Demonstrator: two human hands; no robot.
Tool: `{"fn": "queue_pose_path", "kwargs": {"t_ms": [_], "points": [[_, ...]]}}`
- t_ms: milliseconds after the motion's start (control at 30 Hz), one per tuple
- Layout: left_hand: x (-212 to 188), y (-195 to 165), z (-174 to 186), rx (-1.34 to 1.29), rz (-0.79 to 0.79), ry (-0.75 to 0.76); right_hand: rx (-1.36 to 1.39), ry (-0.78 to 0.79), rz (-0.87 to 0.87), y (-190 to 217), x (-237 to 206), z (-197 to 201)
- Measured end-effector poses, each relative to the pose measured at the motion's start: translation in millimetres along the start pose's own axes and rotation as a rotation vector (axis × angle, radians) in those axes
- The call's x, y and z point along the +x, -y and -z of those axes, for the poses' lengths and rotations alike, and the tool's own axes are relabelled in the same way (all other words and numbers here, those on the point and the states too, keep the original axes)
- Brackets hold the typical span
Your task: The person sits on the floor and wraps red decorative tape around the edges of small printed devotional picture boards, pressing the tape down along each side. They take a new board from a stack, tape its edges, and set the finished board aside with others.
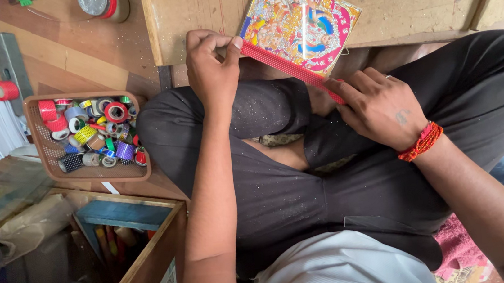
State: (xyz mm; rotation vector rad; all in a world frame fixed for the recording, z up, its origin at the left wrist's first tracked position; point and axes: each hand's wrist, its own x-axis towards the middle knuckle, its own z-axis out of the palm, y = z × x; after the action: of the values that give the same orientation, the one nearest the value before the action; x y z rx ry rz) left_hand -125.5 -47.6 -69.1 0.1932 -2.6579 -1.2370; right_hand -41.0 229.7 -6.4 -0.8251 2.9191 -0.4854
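A glossy square colourful picture panel (298, 21) stands tilted between both hands. Along its lower edge, a red dotted tape strip (285, 68) is pinched by the left hand (213, 67) at one end; the right hand (379, 108) presses the other.

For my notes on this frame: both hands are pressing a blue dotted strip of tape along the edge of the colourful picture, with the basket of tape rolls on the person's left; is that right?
Not quite: the strip of tape is red, not blue, as the head view shows. Both the left hand and the right hand do press it along the edge of the colourful picture, and the basket of tape rolls sits on the left.
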Motion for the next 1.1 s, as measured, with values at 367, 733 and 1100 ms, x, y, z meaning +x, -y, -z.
{"fn": "queue_pose_path", "kwargs": {"t_ms": [367,733,1100], "points": [[1,3,2,0.006,0.029,0.008,0.039,0.020,-0.032,1,2,-4],[-1,0,7,0.067,-0.020,-0.036,0.173,-0.019,-0.094,10,4,4],[-1,1,12,0.097,0.023,-0.013,-0.097,-0.038,0.007,-10,62,7]]}}
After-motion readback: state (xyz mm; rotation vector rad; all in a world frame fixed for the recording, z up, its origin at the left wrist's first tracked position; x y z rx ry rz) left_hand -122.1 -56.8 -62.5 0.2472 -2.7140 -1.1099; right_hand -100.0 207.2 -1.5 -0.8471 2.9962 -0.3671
